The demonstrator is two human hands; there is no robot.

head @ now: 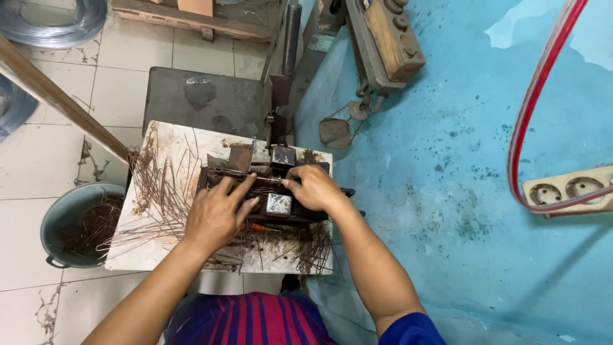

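Observation:
A small dark metal jig [279, 206] with square steel blocks sits on a worn white board [159, 252]. My left hand [217, 214] lies flat across the jig's left side, fingers stretched over thin rusty wire pieces. My right hand [314, 187] rests on the jig's right side and pinches the end of a thin wire [258, 181] that runs across the top of the jig. A heap of bent brown wires [159, 191] covers the board's left half.
A grey bucket [54, 220] holding wire pieces stands on the tiled floor at left. A wooden bar [57, 96] slants in from upper left. A blue wall [460, 191] with a socket strip [568, 188] and red cable is at right.

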